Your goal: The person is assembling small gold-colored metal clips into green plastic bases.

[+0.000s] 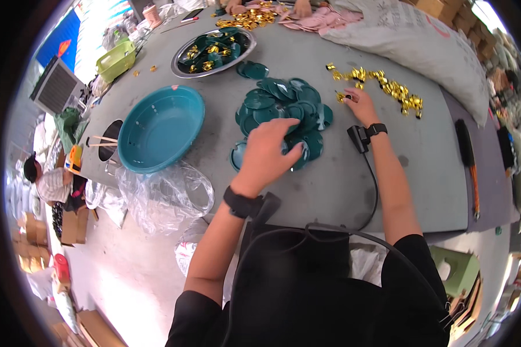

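A heap of dark green round discs (259, 99) lies on the grey table in front of me. My left hand (266, 151) is over the near side of this heap, thumb and fingers apart, with nothing visible between them. To the right of the heap, my right hand (362, 106) pinches a small shiny gold piece (341, 97) between its fingertips. Beyond that hand, a loose row of similar gold pieces (395, 89) stretches across the table; some have dark ends. Both wrists wear black bands, and a black cable runs from the right one.
A teal basin (161, 130) stands at the left near a clear plastic bag (167, 194). Behind it, a metal bowl (240, 65) holds green discs and gold pieces. A large white sack (422, 49) lies far right. Another person's hands (302, 8) work at the far edge beside pink pieces (324, 18).
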### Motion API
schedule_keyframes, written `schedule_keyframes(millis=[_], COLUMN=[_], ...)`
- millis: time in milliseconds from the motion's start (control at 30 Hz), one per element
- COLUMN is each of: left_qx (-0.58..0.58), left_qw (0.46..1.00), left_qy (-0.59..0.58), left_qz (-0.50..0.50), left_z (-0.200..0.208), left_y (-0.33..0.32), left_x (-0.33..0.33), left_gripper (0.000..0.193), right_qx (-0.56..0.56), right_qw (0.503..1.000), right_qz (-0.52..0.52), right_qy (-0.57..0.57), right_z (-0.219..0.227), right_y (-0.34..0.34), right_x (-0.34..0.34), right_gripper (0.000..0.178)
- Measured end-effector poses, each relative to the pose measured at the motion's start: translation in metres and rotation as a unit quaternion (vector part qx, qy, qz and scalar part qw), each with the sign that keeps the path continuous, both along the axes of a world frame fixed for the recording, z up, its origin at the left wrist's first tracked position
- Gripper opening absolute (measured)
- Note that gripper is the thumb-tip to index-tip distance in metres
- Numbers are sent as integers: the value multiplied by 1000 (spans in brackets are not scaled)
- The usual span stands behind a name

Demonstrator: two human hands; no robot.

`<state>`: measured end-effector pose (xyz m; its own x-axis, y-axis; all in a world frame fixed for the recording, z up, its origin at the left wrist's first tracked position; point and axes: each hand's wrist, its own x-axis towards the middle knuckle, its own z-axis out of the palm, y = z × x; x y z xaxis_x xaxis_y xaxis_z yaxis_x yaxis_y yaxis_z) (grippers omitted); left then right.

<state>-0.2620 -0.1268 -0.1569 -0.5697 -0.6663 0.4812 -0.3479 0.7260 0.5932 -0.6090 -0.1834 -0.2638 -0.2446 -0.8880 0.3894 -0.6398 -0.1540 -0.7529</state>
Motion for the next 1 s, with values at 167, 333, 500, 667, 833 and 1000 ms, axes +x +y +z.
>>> schedule_keyframes(millis=[167,333,500,667,833,1000], left_qx=[-55,-124,-146,-128,-149,-25], left_qw=[993,903,855,916,976,995], left_qy=[-106,-396,-494,-380,-155,53], left_qz=[2,113,62,28,47,79], left_z=[-33,-38,-31,-39,-33,-38], left_y=[-10,-57,-76,-90,-70,-44], left_x=[-71,-127,-144,-139,-146,-166], left_gripper=[47,65,68,55,34,23], right_qx=[108,59,30,50,-25,-169], right_qw=[946,969,980,992,979,975], right_qz=[5,-20,-32,-46,-65,-12], right_qy=[-306,-240,-194,-104,-191,-145], right_z=[13,2,-3,11,13,32], right_y=[68,109,113,116,117,117], right_x=[33,42,38,40,42,67], right_gripper=[33,33,32,35,32,34])
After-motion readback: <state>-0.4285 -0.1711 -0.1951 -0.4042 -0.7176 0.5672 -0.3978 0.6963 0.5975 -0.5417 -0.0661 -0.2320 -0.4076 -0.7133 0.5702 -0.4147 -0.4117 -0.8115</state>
